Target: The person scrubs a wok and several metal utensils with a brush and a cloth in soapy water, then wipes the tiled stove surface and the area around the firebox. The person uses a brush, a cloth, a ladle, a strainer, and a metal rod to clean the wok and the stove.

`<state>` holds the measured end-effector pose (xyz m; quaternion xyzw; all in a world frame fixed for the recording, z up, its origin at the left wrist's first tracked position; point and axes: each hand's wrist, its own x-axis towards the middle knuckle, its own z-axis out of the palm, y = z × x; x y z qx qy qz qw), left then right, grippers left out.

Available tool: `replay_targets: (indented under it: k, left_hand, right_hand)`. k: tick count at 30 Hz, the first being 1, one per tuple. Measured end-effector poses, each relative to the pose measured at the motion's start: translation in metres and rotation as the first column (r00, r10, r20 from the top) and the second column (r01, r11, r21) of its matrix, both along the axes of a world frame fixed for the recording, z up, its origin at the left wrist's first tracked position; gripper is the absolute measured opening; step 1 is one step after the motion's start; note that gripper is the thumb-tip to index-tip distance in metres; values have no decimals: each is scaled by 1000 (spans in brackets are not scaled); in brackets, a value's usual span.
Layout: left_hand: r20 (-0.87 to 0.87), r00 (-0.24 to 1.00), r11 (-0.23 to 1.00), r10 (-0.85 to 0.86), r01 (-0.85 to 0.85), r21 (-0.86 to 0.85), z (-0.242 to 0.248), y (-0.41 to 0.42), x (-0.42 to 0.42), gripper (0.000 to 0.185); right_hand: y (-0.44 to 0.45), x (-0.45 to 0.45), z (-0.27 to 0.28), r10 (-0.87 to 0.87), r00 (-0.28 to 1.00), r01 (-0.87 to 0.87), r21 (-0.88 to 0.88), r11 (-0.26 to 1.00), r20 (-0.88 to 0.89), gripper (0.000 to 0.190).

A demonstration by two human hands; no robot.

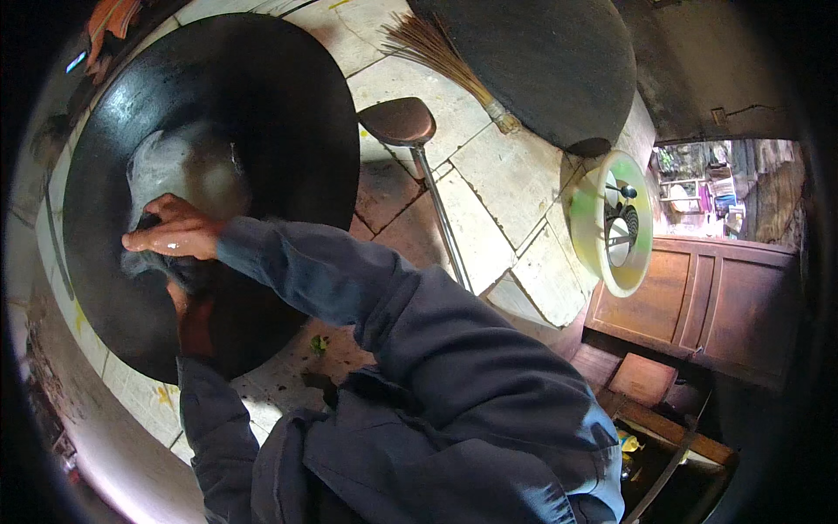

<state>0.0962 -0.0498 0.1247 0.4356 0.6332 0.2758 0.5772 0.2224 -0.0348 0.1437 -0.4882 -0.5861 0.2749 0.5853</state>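
Observation:
A large dark metal wok (pixel 288 105) fills the left of the view, with cloudy, foamy water (pixel 196 170) pooled at its bottom. Over the pool's near edge, my right hand (pixel 180 232) is closed on a dark wet cloth (pixel 186 265). My left hand (pixel 186 308) reaches in from below, in shadow; its fingers lie under or against the same cloth, and their grip is hidden. To the right of the wok, a long-handled metal wok ladle (pixel 402 121) rests on the tiled surface, its handle running down behind my right sleeve.
A twig brush (pixel 458 72) lies against another large dark round pan or lid (pixel 543 59). A pale green plastic basin (pixel 582 216) holds bowls and spoons near the tiled edge. Beyond are a wooden cabinet (pixel 655 288) and an open drawer (pixel 707 445). Orange cloth (pixel 111 26) hangs top left.

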Motion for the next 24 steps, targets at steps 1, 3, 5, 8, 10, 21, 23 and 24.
replay_targets:
  k: [1,3,5,8,10,21,23,24]
  left_hand:
    - [358,933,998,-45,59,-29,9,-4,-4,48]
    - [702,710,970,47,137,-203,15,-6,-12,47]
    - [781,618,943,91,199,-268,6,-1,-11,47]
    - [849,521,931,-84,346,-120,-5,17,-5,48]
    - [812,536,911,-231,412,-12,-6,22,0,48]
    - [-160,960,698,-230,277,660,-28,26,10,62]
    - [-129,973,804,-191,231,549,-30,26,11,48]
    - [-28,982,830,-189,175,529,-27,24,11,52]
  right_hand:
    - [-5,2,9,-65,998,64,-30,997,-7,45]
    - [-12,18,15,-31,995,-18,-465,885,-99,52]
    - [-36,22,7,-87,995,59,-424,904,-47,52]
    - [-63,23,-8,35,930,-156,-307,939,-365,52]
    - [-71,18,-14,-120,708,-232,-390,891,-696,50]
    - [-40,-27,-34,31,13,-564,18,825,-999,39]
    - [-43,-28,-32,-186,228,-479,-276,833,-956,32]
    - [-42,-28,-27,-114,538,-396,-370,840,-835,34]
